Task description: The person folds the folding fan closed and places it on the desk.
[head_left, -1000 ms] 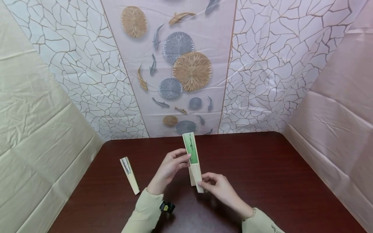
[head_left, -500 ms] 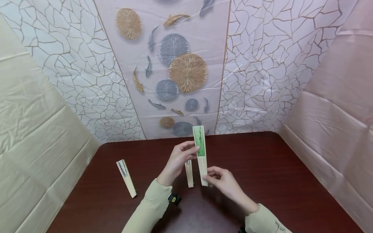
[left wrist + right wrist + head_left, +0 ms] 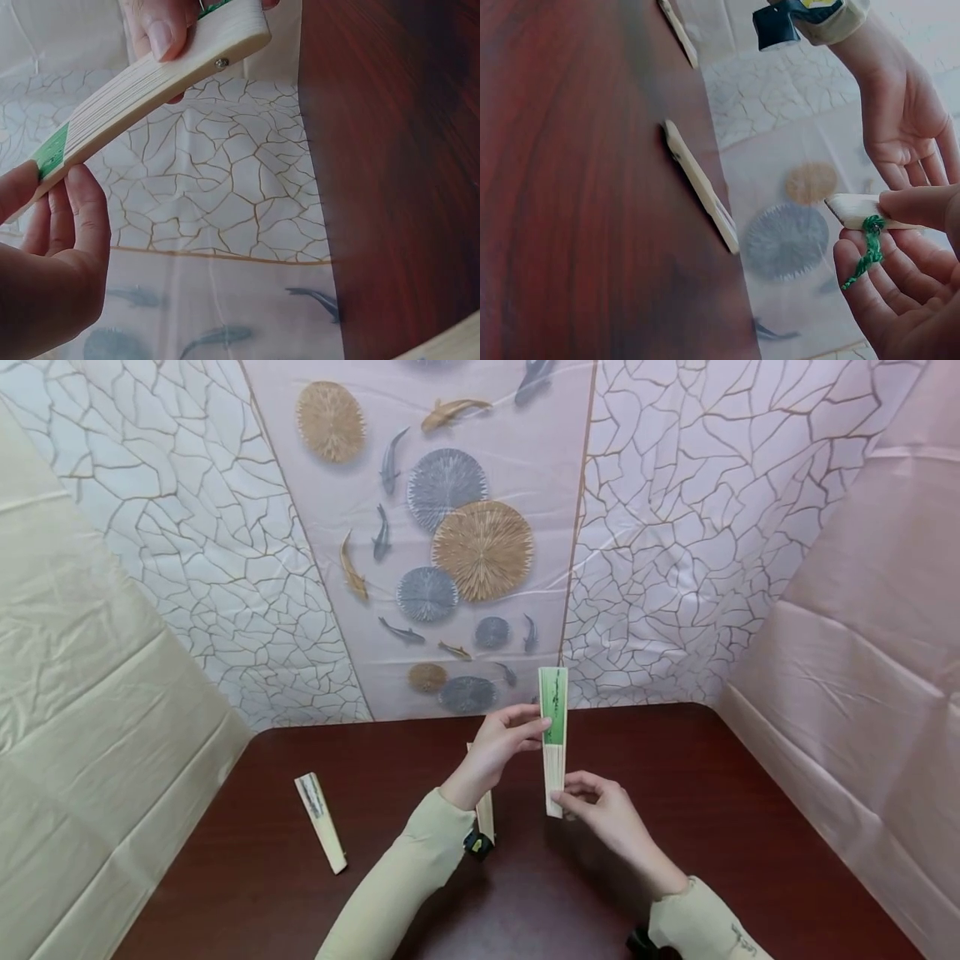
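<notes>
A folded hand fan [image 3: 554, 735] with green leaf and pale ribs is held upright above the table. My left hand [image 3: 498, 747] pinches its green upper part between thumb and fingers. Lower down, my right hand [image 3: 607, 814] grips the pale rib end. In the left wrist view a metal rivet shows on the fan [image 3: 150, 90] near that end. A green cord [image 3: 871, 251] dangles there in the right wrist view. A second folded fan [image 3: 486, 814] lies on the table, partly hidden behind my left wrist. Farther left lies a third folded fan [image 3: 322, 822], pale with a grey-and-white patterned leaf.
The dark red-brown table [image 3: 225, 893] spreads under both hands. Behind it hangs a patterned cloth [image 3: 480, 543] with fish and round motifs. Beige cloth walls [image 3: 90, 693] flank the left and right sides.
Both hands have carried the green fan to the right and slightly up, turning it more upright. The middle fan came into view beside it, then became partly covered by the left wrist.
</notes>
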A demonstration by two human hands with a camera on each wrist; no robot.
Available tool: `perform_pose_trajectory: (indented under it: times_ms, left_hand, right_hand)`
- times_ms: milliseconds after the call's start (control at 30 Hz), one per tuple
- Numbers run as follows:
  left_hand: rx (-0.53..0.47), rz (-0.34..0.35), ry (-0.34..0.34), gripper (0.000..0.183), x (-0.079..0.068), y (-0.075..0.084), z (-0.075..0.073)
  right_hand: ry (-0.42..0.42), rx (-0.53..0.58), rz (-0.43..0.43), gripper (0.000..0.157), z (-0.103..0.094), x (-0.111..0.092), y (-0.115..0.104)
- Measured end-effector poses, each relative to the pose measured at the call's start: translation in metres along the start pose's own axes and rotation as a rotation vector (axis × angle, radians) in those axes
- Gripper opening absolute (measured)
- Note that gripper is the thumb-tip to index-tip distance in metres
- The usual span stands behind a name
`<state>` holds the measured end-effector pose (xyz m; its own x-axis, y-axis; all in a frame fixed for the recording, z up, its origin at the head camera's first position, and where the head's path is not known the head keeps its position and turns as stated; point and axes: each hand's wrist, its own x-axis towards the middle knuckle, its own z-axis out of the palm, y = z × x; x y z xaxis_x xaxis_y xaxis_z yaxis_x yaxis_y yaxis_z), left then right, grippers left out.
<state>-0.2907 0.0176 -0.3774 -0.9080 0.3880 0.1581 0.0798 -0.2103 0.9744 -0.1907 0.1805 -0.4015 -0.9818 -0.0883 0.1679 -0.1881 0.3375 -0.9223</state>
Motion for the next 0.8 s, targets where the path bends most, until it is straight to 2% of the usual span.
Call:
perform_pose_trajectory:
  times_ms: [267,667,800]
  left_hand:
    - [0.003,0.055,-0.041,0.028,0.011,0.003,0.018]
    - [-0.019,0.017,-0.051,0.028,0.013,-0.011,0.024]
    - [-0.021,0.000,-0.055,0.024,0.014,-0.015,0.025]
  right_hand:
    - [0.052,-0.014,0.002,0.023,-0.014,0.002,0.001]
    - [0.063,-0.080,0.048,0.023,-0.022,-0.002,0.009]
    - [0.056,-0.049,0.062,0.027,-0.025,0.003,0.029]
